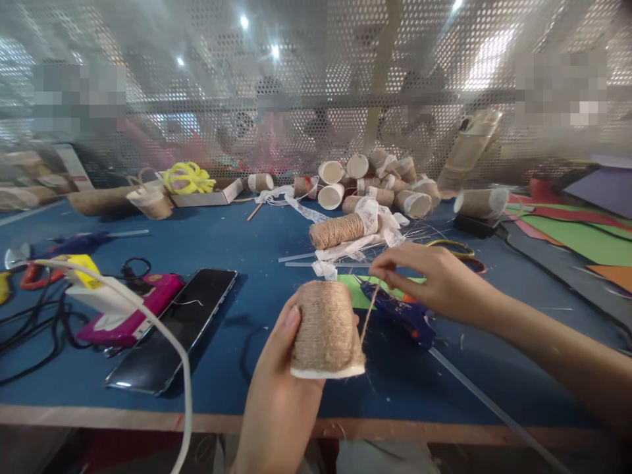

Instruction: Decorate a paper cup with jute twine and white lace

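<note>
My left hand (pixel 276 388) grips a paper cup wrapped in jute twine (pixel 326 329), held upside down with its white rim toward me, above the near edge of the blue table (pixel 247 237). My right hand (pixel 434 280) pinches the loose end of the twine (pixel 368 319), which runs taut from the cup's right side up to my fingertips. Just beneath my right hand lies a blue glue gun (pixel 409 319) on a green sheet (pixel 358 289).
A twine spool (pixel 337 230) with white lace lies mid-table. Several wrapped cups (pixel 390 187) are piled at the back by a perforated screen. A phone (pixel 172 329), a pink case (pixel 143 309), cables and red scissors (pixel 32 276) lie left. Coloured paper sheets (pixel 577 234) lie right.
</note>
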`<state>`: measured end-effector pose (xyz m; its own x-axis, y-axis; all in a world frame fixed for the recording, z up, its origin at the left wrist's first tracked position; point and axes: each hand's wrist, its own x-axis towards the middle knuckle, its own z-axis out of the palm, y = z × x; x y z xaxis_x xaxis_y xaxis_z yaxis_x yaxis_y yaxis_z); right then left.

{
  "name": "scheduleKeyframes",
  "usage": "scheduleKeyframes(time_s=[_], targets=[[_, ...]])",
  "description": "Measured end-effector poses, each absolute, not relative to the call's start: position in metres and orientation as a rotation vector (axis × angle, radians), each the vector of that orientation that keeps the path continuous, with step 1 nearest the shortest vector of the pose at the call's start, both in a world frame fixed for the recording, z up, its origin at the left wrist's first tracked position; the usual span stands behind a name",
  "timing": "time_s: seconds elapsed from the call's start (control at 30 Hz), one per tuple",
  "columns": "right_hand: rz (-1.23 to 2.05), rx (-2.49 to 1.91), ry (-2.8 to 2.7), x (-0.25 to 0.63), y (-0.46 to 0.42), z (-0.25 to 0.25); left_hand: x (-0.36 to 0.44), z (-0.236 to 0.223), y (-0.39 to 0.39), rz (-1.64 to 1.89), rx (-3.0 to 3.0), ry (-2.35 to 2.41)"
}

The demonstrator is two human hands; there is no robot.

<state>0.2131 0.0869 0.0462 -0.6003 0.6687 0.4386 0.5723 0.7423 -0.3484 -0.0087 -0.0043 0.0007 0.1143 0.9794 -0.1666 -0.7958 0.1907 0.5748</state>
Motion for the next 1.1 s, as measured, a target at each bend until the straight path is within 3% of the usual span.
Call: scheduleKeyframes(time_s=[0.13,0.33,0.53,0.8,1.1], targets=[[0.418,-1.151,-2.246,0.215,0.103,0.052,-0.012,0.007,-0.008,1.255,0.367,0.535],[0.658,-1.078,-1.995,0.211,0.125,0.067,-0.013,0.020,-0.011,1.223,0.451,0.536],[0.546,-0.855,-1.723,0.179,0.118,0.103,-0.012,0.017,-0.010,1.221,0.501,0.511],[0.833,-0.680,-2.314,0.147,0.134,0.087,-0.012,0.014,-0.010,1.201,0.522,0.408],[1.351,-0.782,-1.530,0.145,0.159,0.097,-0.012,0.013,-0.008,1.202,0.521,0.436]])
